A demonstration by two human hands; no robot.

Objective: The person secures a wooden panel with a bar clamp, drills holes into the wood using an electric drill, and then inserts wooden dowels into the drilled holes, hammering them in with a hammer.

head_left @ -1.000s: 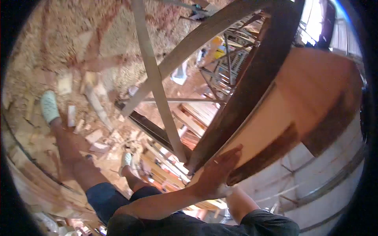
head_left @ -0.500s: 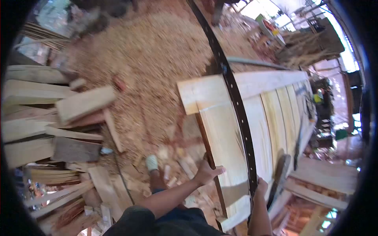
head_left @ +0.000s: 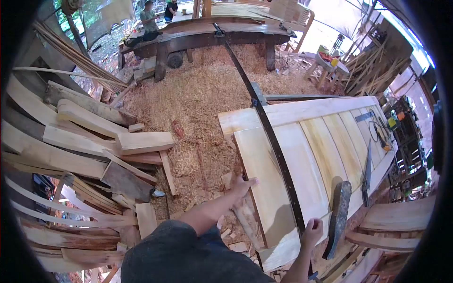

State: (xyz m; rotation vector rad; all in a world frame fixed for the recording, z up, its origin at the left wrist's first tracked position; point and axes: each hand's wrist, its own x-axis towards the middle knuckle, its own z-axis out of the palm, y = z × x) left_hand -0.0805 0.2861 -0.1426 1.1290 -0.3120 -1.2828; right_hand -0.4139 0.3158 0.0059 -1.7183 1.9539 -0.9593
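A large panel of pale boards (head_left: 309, 155), laid edge to edge under a frame piece, fills the right half of the view. My left hand (head_left: 243, 185) grips its left edge, with the thumb on top and the fingers out of sight underneath. Across the panel runs a long dark bar clamp with a row of holes (head_left: 279, 150). Just right of the bar's near end, my right hand (head_left: 313, 230) hovers with curled fingers; what lies inside them, if anything, is hidden. Close by rests a thick, dark wooden mallet or club (head_left: 338, 219).
A handsaw-like blade (head_left: 367, 174) and a yellow-black power tool (head_left: 384, 141) lie on the panel's far right. Stacked timber (head_left: 61, 155) fills the left. Shavings (head_left: 188, 85) cover the floor. Two people (head_left: 150, 21) are at the back near a long wooden bench (head_left: 188, 42).
My right hand has come off the bar clamp and now sits beside it. My left hand stays on the panel edge. The view has tilted up, showing the back of the workshop.
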